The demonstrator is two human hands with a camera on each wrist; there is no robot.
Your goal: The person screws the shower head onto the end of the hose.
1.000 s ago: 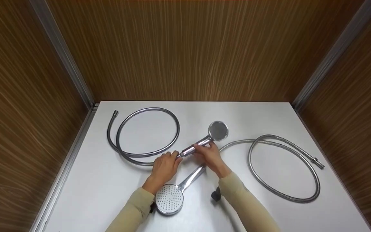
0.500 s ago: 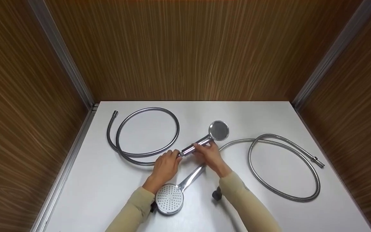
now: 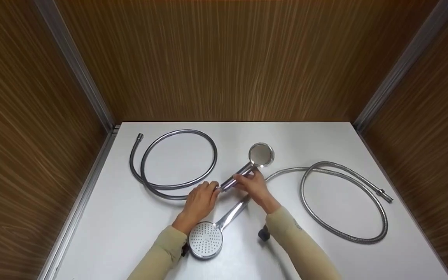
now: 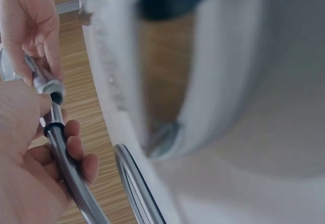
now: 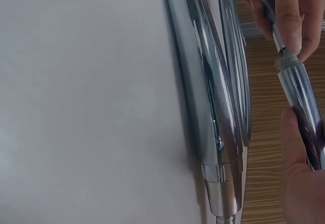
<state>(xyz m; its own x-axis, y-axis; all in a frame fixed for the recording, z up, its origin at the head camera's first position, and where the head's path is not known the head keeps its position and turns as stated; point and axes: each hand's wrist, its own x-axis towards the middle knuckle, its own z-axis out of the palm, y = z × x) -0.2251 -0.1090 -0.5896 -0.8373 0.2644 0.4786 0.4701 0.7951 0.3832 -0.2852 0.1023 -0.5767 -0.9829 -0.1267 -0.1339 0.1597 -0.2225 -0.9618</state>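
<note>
My right hand grips the chrome handle of a small hand shower, whose round face points up. The handle's threaded end is visible in the right wrist view, right at the fingertips of my left hand. That hand pinches the end of a smooth grey shower hose, which lines up with the handle's end in the left wrist view. Under my forearms, a larger shower head with a white dotted face lies on the table, its handle passing beneath my right hand.
The smooth hose's coil lies at the left on the white table. A ribbed metal hose loops at the right and runs toward the larger shower head's handle. Wood-grain panels enclose the back and sides.
The small hand shower has swung slightly left and away from me, its handle now steeper and its face lighter. My left hand stays nearly in place on the hose end.
</note>
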